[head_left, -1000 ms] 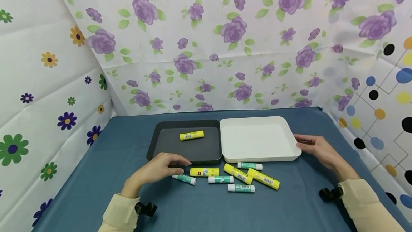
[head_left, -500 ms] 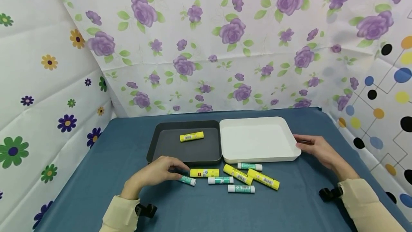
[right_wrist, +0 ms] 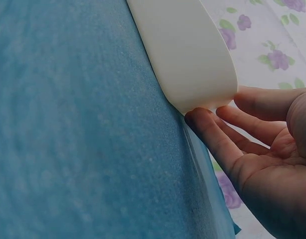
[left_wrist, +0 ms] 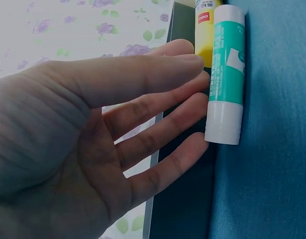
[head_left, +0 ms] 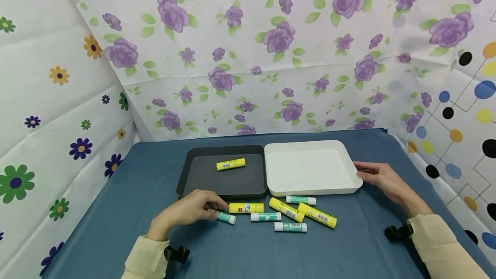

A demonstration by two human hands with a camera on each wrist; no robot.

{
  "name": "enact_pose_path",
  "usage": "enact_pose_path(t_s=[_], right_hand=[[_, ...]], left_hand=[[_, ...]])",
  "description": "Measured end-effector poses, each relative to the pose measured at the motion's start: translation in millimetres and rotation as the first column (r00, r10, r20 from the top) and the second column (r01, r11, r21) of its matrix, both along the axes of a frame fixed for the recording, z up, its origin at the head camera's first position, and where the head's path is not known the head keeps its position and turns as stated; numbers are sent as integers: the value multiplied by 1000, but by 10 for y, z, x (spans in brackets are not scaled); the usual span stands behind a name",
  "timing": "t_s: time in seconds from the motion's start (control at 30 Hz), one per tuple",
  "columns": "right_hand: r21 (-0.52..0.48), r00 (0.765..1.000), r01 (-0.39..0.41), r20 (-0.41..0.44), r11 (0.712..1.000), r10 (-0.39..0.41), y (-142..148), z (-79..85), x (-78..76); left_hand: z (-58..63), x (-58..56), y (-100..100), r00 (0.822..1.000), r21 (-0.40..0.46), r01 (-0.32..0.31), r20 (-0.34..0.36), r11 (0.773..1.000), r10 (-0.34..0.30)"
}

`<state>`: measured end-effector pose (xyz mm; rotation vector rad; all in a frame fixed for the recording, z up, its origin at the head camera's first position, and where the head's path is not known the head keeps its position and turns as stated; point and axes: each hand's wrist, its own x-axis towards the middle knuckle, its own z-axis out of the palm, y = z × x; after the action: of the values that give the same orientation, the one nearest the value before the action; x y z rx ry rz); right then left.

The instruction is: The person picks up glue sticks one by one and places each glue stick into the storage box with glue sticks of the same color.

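My left hand [head_left: 191, 208] is at the left end of a small green-and-white glue stick [head_left: 225, 217] in front of the black tray. The left wrist view shows the fingertips right at the side of that green glue stick [left_wrist: 228, 74], the fingers loosely bent and the thumb not wrapped over it. A yellow glue stick [left_wrist: 205, 40] lies just behind it. My right hand [head_left: 383, 180] touches the right end of the white tray [head_left: 314, 167]; in the right wrist view, its thumb and fingers rest against the corner of the white tray [right_wrist: 193, 55].
One yellow glue stick [head_left: 230, 164] lies inside the black tray [head_left: 193, 180], which stands against the white one. Before the trays are several more glue sticks, including a yellow one [head_left: 317, 215] and a green one [head_left: 290, 227]. Blue cloth [head_left: 240, 253] covers the table.
My left hand has lowered towards the green glue stick, its thumb and fingers now overlapping that stick's left end. The right hand has stayed at the white tray.
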<state>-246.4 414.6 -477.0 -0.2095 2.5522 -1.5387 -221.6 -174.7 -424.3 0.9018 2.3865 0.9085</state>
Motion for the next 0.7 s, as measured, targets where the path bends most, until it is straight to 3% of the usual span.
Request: enact_pose_path(t_s=[0.7], right_hand=[[9, 1000, -6, -8, 1000, 6, 21, -28, -12]], left_hand=[[-83, -23, 27, 996, -44, 58, 72, 997, -55]])
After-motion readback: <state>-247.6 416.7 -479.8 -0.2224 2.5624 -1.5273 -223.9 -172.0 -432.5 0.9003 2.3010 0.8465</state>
